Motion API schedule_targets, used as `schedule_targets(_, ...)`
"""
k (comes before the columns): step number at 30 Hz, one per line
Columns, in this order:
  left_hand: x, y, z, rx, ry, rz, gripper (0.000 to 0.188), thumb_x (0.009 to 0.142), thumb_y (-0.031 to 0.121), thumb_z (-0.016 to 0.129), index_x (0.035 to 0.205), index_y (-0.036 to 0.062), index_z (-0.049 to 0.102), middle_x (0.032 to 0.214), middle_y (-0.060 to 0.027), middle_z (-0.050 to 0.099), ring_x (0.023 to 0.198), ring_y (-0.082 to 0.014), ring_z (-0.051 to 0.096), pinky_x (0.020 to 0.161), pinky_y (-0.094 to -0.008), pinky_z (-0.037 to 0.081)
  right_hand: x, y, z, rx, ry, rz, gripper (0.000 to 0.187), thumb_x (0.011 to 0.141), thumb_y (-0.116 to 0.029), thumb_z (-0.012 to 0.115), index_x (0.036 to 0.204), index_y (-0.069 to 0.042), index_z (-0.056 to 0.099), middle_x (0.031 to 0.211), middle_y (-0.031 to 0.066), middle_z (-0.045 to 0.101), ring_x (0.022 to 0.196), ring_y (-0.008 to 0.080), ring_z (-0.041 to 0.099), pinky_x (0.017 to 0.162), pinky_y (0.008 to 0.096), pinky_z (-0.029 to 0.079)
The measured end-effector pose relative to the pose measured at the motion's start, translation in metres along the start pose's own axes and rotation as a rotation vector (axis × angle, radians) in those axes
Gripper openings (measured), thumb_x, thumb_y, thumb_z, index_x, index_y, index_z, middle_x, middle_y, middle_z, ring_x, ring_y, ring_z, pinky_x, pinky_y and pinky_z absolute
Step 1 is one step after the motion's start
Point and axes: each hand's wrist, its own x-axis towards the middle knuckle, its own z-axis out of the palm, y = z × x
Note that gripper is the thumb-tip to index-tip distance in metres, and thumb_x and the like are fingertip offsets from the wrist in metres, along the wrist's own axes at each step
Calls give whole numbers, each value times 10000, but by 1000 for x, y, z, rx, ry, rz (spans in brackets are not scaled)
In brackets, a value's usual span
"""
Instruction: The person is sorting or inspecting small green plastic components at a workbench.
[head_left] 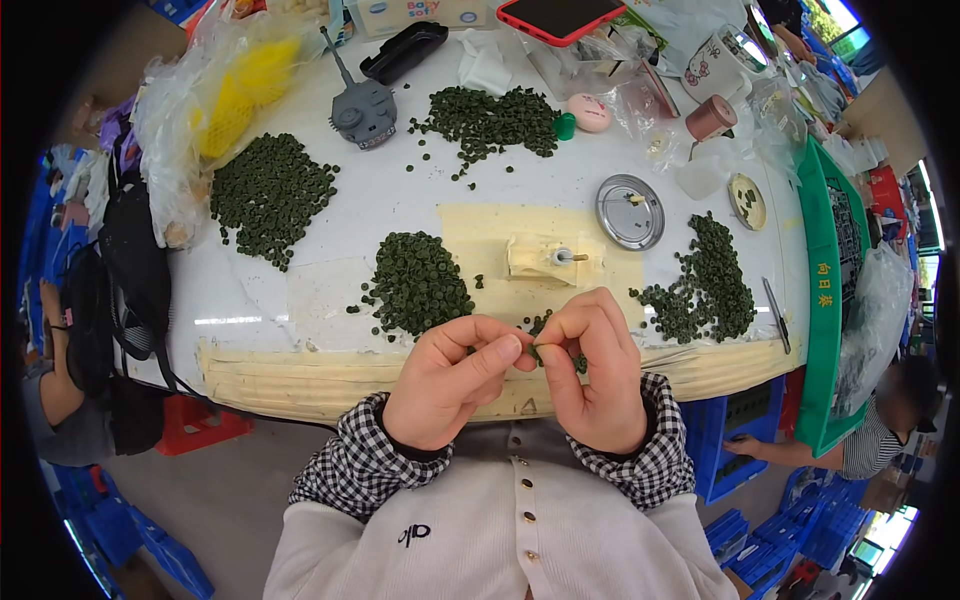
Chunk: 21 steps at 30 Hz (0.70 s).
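- Our right hand (602,375) pinches a small green piece (538,352) between thumb and forefinger, their tips closed together.
- Our left hand (440,390) has its thumb and forefinger nearly together right beside that piece — whether they grip it too, we cannot tell.
- The piece is held above the near edge of our white table (380,195), between our two hands.
- Just past our left hand we see a heap of dark green bits (418,285); past our right hand, another heap (715,285).
- Straight ahead of us, a cream block (525,256) with a short peg (571,257) stands on tan paper (478,225).
- To its right lies a round metal lid (620,222) with small bits in it.
- Farther off, two more green heaps — one at far left (272,195), one near a grey toy turret (362,115).
- Along our right edge we have a slim dark tool (776,315) and a green tray (815,230).
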Motion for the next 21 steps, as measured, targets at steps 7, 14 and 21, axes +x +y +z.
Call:
schedule_targets(7, -1, 3, -3, 3, -63, -51, 151, 923, 76, 607, 1046, 5, 654, 852, -68, 686, 478, -5, 333, 420, -176, 249, 1, -3, -4, -21, 2, -52, 134, 778, 52, 656, 885, 22, 581, 833, 111, 531, 685, 197, 571, 577, 270, 486)
schedule_targets(14, -4, 3, 4, 124, 38, 125, 147, 871, 11, 657, 1016, -2, 679, 873, -54, 692, 653, -22, 516, 571, -168, 402, -2, -2, 0, -33, 111, 26, 153, 724, 53, 715, 852, -6, 656, 797, 80, 572, 634, 152, 586, 548, 244, 492)
schedule_targets(21, -5, 1, 5, 232, 80, 189, 139, 853, -13, 670, 990, -3, 692, 887, -58, 696, 813, -69, 614, 725, -200, 487, -4, -3, 1, -62, 123, -1, 186, 700, 50, 727, 864, -14, 668, 784, 73, 575, 627, 168, 583, 539, 251, 484)
